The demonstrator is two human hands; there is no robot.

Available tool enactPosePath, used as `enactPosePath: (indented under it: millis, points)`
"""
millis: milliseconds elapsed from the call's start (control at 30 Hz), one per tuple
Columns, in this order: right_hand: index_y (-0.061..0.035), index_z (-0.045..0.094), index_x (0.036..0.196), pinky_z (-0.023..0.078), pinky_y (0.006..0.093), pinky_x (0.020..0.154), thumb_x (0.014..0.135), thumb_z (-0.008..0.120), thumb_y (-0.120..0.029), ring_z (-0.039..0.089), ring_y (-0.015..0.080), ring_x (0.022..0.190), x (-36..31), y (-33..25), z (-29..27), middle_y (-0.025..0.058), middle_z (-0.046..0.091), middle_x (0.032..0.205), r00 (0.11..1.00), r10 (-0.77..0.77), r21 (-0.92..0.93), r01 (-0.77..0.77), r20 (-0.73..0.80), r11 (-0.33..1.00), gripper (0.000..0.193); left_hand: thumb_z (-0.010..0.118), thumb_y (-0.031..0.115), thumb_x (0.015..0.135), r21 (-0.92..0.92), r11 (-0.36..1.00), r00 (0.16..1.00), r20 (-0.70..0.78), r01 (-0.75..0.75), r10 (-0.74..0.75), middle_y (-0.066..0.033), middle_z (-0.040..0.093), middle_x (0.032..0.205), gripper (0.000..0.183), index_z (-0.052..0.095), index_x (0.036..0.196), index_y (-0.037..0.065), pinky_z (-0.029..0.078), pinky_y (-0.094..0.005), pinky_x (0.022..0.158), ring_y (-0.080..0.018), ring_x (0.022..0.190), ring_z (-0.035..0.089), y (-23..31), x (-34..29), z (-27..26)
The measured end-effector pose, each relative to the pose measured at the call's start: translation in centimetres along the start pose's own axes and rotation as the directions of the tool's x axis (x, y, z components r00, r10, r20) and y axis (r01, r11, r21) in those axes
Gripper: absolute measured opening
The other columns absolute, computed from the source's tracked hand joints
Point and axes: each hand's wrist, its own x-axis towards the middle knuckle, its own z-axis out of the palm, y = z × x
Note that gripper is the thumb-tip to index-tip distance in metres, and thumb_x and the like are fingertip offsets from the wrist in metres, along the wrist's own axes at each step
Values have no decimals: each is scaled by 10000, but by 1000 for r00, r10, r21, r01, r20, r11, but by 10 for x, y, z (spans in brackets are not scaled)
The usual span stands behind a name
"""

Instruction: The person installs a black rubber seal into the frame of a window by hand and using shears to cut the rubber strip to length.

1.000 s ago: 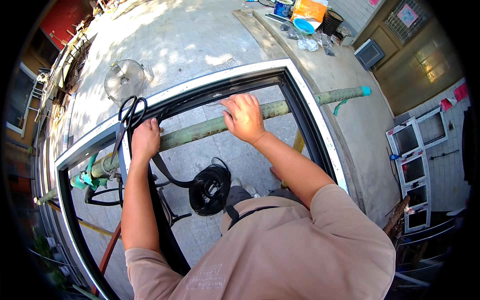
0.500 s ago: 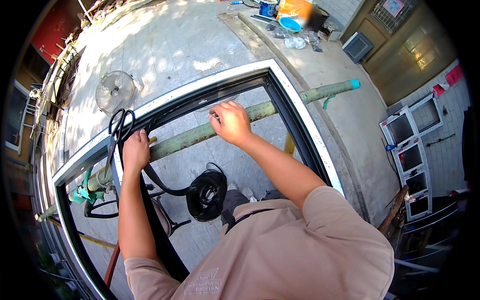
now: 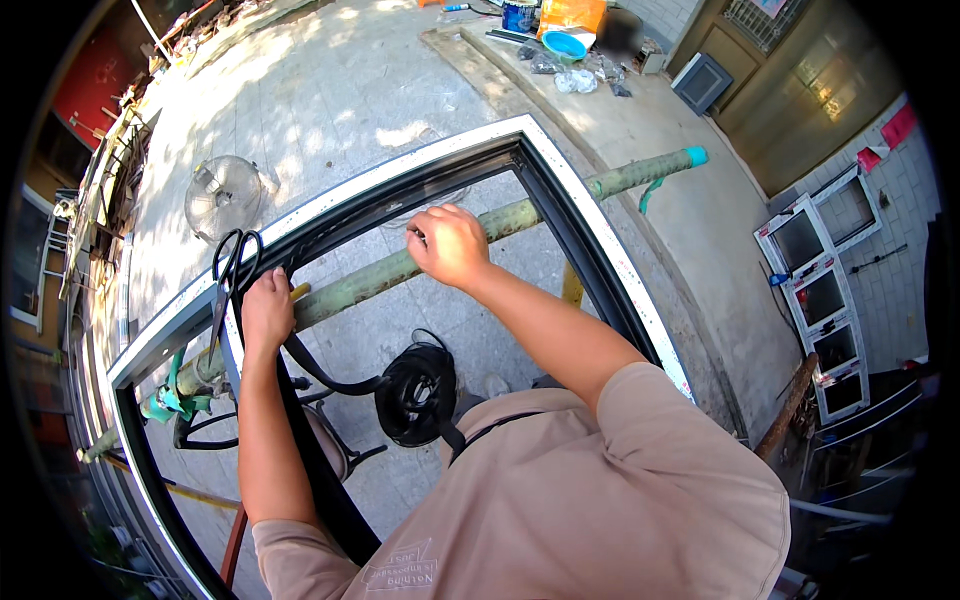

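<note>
A large window frame (image 3: 590,222), white outside with black inner channels, lies flat in front of me. My left hand (image 3: 268,308) is closed at the corner where the divider meets the far rail, pinching a black rubber strip (image 3: 330,378). That strip runs down from the hand to a black coil (image 3: 415,395) hanging below the frame's opening. Black-handled scissors (image 3: 238,262) rest on the frame just left of that hand. My right hand (image 3: 448,245) is curled shut near the far rail, over the opening; whatever its fingers hold is hidden.
A green pole (image 3: 365,290) passes beneath the frame and juts out to the right. A standing fan (image 3: 223,197) is beyond the frame on the left. Smaller white frames (image 3: 815,300) lean at the right wall. A blue basin (image 3: 565,46) and bags lie at the back.
My right hand has shifted slightly left along the far rail. My left hand stays at the divider corner. The whole view has tilted a little.
</note>
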Motion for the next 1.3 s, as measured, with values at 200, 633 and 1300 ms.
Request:
enactPosePath:
  millis: [200,633,1300]
  points:
    - [-112,827,875,604,499,893,902,774,-236,742,339,942,1,2,0,92,787,901,1000,-10,-84,10,3,996,137,445,386,1192,21,1000,1000,-6,-20,20,-333,768,1087,540,757,1061,-34,537,-625,974,-550,1072,716,5,2,2]
    - [-108,836,973,583,505,936,969,753,-331,733,370,968,5,-1,-8,119,803,944,986,55,-207,-21,157,978,238,436,408,1196,49,986,978,-129,-156,161,-325,765,1109,553,750,1095,-35,536,-608,994,-542,1087,709,-1,5,18]
    - [13,458,1595,585,550,1086,970,817,-454,735,458,1287,108,85,-121,288,746,1396,855,511,-873,-179,89,453,859,423,375,1189,-34,997,985,-163,-68,62,-311,786,1170,542,786,1142,-24,561,-598,1052,-516,1134,733,3,-1,20]
